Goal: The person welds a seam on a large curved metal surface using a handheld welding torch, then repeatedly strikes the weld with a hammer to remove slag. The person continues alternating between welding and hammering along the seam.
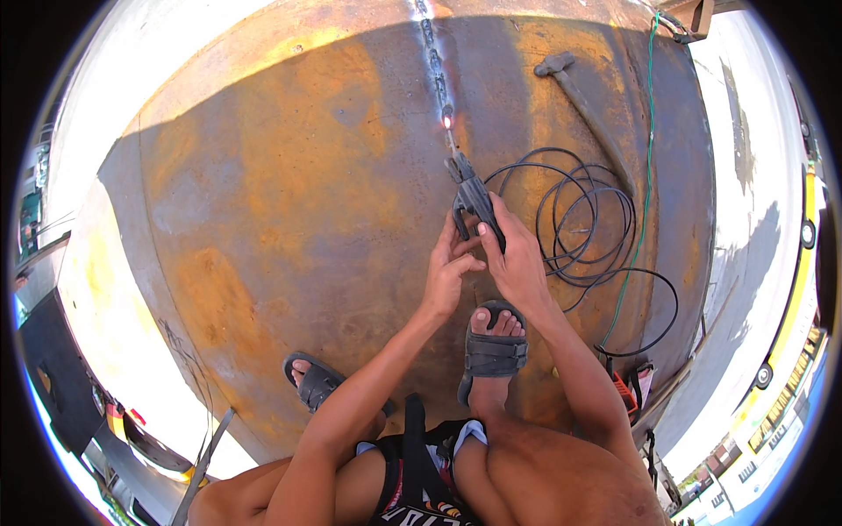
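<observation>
Both my hands are on a black welding electrode holder (474,197), which points away from me over a rusty steel plate (307,167). My right hand (517,259) wraps its handle, with the thumb along the top. On the other side, my left hand (449,273) has its fingers curled at the handle and lever. A short electrode (451,138) sits in the jaws, and its tip glows bright at the near end of a dark, lumpy weld seam (431,57). This seam runs straight away to the far edge of view.
A hammer (596,123) lies on the plate to the right. Near it, black cable (592,219) is loosely coiled, with a thin green wire (647,167) alongside. My sandalled feet (496,351) stand on the plate. An orange-red object (624,393) sits at the lower right.
</observation>
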A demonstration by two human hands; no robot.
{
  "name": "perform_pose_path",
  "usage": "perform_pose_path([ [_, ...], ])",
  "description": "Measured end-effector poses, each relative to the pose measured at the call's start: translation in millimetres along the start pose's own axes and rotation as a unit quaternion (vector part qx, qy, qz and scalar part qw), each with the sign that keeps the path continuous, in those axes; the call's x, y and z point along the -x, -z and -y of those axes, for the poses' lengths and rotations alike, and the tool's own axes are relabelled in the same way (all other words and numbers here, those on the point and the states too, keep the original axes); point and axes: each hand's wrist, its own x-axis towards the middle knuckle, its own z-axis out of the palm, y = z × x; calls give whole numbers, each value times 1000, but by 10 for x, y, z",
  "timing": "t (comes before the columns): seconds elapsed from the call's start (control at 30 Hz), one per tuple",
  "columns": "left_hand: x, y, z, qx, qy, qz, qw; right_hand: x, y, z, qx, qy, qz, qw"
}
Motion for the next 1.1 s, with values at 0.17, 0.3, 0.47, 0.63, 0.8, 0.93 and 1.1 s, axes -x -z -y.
perform_pose_path([
  [0.17, -20, 55, 20, 5, -18, 19, 1000, -14, 26, 71, -5, -29, 24, 999],
  [0.3, -35, 57, 58, 7, -21, 20, 1000, -9, 6, 13, -2, -2, 1, 1000],
  [0.47, -40, 81, 71, 3, -19, 19, 1000, -21, 32, 67, 3, -31, 30, 999],
  [0.63, -46, 87, 92, 9, -21, 22, 999, -8, 6, 29, 1, -12, 12, 1000],
  [0.8, -46, 97, 103, 7, -21, 24, 999, 3, -8, 10, 4, -3, 2, 1000],
  [0.93, -43, 93, 95, 8, -23, 23, 999, -1, -18, 0, 6, -1, 2, 1000],
  [1.1, -27, 73, 57, -4, -19, 18, 1000, 1, -12, 4, 3, -4, 3, 1000],
])
